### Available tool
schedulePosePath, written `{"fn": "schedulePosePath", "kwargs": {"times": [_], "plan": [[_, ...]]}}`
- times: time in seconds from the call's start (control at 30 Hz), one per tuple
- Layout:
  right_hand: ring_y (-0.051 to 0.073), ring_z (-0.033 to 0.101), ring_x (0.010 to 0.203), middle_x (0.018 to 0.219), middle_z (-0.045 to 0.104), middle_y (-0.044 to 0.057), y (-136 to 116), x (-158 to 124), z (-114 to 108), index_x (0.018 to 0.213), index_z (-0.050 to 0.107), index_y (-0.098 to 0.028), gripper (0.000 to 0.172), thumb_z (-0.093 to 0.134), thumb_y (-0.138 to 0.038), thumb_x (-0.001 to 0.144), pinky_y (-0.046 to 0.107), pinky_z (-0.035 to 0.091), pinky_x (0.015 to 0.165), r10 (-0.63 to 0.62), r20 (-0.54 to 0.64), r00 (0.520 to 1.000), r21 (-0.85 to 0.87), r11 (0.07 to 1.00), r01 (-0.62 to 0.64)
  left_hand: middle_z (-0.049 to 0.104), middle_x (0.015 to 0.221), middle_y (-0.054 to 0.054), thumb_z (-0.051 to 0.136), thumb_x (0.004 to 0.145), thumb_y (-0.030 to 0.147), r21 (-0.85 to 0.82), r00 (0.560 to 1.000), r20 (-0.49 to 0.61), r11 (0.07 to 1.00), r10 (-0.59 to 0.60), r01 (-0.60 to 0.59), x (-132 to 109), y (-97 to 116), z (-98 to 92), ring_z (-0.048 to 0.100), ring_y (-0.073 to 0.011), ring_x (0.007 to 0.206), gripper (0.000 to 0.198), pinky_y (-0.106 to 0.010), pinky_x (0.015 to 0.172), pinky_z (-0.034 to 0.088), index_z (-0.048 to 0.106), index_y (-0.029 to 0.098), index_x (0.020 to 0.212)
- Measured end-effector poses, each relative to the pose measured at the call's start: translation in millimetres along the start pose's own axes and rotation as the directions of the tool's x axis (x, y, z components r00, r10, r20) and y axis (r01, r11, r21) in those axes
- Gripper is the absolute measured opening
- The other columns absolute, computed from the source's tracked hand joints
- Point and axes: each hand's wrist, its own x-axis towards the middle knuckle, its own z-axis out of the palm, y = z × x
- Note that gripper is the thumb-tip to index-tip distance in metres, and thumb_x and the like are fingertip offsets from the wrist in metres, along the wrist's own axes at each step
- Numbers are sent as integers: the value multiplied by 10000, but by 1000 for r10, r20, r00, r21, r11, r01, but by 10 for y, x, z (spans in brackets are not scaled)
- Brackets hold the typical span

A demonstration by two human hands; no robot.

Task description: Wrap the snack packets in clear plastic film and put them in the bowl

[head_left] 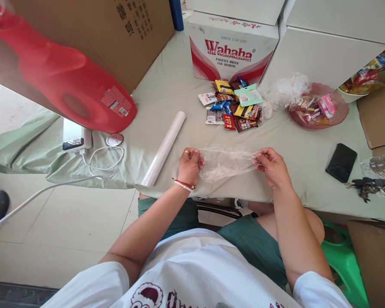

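Note:
A clear piece of plastic film (226,164) is stretched between my two hands above the table's front edge. My left hand (190,166) pinches its left end; a red cord and white beads circle that wrist. At the other end, the fingers of my right hand (272,166) are closed on the film. A white roll (164,149) lies slanted on the cloth, left of my left hand. Beyond the film is a pile of small wrapped snacks (234,107) in yellow, blue, brown, red and mint packets.
Crumpled clear plastic (284,92) lies beside a pink bowl (319,107) of packets. A Wahaba carton (232,49) stands behind the pile. At left are a red jug (73,81) and a white charger (77,136) with a cable. A black phone (341,162) and keys (367,186) lie at right.

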Motion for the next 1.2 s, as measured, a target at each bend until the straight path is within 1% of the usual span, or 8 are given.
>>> {"fn": "schedulePosePath", "kwargs": {"times": [0.17,0.33,0.5,0.63,0.8,0.9,1.07,1.2], "plan": [[217,670,850,888,732,48,-105,39,-380,905,693,-229,265,706,-481,826,365,546,794,16,284,959,-495,859,132,447,600,97,676,936,489,27,985,-21,985,169,-169,-7,21,-4,395,-78,451,333,-190,414,314,446,257,876],[255,623,1233,1363,678,87,-150,3,-203,1309,657,-271,509,657,-576,901,415,506,1020,-176,319,931,-409,861,303,417,537,85,569,977,679,162,885,251,885,391,-437,-225,29,72,370,-98,445,441,-233,435,309,564,241,922],[187,591,811,784,639,-1,-69,13,51,1080,742,-225,447,736,-587,817,319,477,766,-91,461,883,-409,861,302,407,541,66,469,986,748,187,830,407,854,382,-485,-276,110,122,355,-107,456,554,-263,459,296,638,225,919],[104,356,569,596,385,-85,-171,15,-253,922,705,-204,392,751,-576,809,252,302,582,-12,441,898,-347,920,182,414,534,48,493,959,755,322,862,454,861,226,-395,-53,232,44,364,-114,471,589,-276,480,297,648,210,797],[123,431,612,637,475,-54,-258,42,-464,877,678,-201,321,749,-507,810,266,356,618,-191,75,979,-320,925,206,403,517,47,523,957,641,570,892,451,757,38,-320,244,281,-77,371,-130,496,505,-282,509,282,677,203,760],[151,480,652,698,539,-21,-270,-78,-217,910,654,-213,283,622,-492,949,303,423,677,-471,-233,851,-451,827,334,445,540,42,511,972,582,584,923,362,739,132,-336,287,201,-81,429,-149,540,440,-279,538,314,666,217,784],[275,589,1072,1174,680,120,-169,-461,365,1192,706,-239,321,640,-485,997,392,479,905,-461,594,659,-535,386,752,513,594,27,537,981,590,465,935,232,813,270,-350,305,49,-4,519,-160,595,419,-265,562,374,665,234,800],[267,569,1008,1066,693,101,29,-543,578,1136,757,-248,240,563,-171,1018,375,432,805,-147,783,605,-598,93,796,450,542,52,554,977,623,345,956,79,892,282,-292,514,39,58,449,-136,490,441,-253,502,341,637,230,795]]}}
